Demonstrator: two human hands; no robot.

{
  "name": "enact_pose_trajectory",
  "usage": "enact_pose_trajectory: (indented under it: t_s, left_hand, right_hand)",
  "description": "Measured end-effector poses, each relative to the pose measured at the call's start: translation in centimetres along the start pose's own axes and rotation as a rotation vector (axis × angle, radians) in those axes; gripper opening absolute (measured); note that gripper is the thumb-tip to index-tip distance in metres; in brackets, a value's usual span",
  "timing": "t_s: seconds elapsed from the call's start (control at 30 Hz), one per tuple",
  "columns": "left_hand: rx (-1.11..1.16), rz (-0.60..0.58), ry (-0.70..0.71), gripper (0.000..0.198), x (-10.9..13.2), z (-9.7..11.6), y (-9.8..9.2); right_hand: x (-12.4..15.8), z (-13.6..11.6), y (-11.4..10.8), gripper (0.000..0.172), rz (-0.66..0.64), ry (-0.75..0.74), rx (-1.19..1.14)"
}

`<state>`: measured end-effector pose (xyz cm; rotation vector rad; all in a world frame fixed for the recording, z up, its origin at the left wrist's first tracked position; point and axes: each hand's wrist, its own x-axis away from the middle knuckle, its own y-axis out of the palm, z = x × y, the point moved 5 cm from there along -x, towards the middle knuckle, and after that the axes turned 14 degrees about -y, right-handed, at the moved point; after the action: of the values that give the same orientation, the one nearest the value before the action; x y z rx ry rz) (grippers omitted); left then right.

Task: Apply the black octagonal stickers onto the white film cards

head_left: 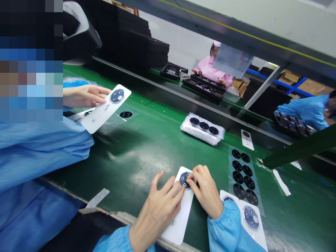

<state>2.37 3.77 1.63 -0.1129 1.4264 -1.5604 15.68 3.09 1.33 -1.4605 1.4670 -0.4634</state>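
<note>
A white phone back panel point(183, 224) lies at the front table edge, with a dark disc-shaped camera patch point(183, 177) at its upper end. My left hand point(162, 203) rests over the panel, its fingers stretched toward the patch and the thumb apart. From the other side, my right hand point(206, 190) pinches at the patch's right edge; anything between its fingertips is too small to make out. Under my right sleeve lie more white back panels point(259, 206), partly covered. A clear sheet of black disc stickers point(247, 170) lies just beyond them.
A co-worker's hand point(85, 95) at left holds another panel point(101, 113). Farther back sit a plastic-wrapped stack point(201, 134) and a single small panel point(247, 140). A green post point(301, 147) slants in from the right. Beyond the partition, a person in pink point(207, 66) sits behind black trays.
</note>
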Motion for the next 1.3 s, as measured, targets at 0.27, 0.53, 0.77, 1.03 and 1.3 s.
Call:
enact_pose_trajectory:
  t_s: [0.27,0.53,0.77,1.03,1.3]
  left_hand:
    - [0.038,-0.007,-0.019,0.025,-0.1,-0.1,0.0]
    - [0.028,-0.031,-0.025,0.025,-0.2,-0.2,0.3]
    - [-0.036,-0.047,0.012,0.025,-0.1,-0.2,0.2]
    - [-0.023,-0.103,-0.010,0.024,0.2,-0.5,0.5]
    - [0.088,-0.184,-0.060,0.015,-1.2,-1.7,-1.1]
  right_hand:
    - [0.1,0.2,-0.1,0.013,0.047,0.036,-0.035]
    - [0.3,0.4,-0.2,0.013,0.078,0.040,-0.041]
    - [0.3,0.5,-0.2,0.014,0.080,0.031,-0.037]
    - [0.3,0.6,-0.2,0.013,0.064,0.050,-0.086]
    - [1.6,1.8,0.2,0.025,0.143,0.192,-0.188]
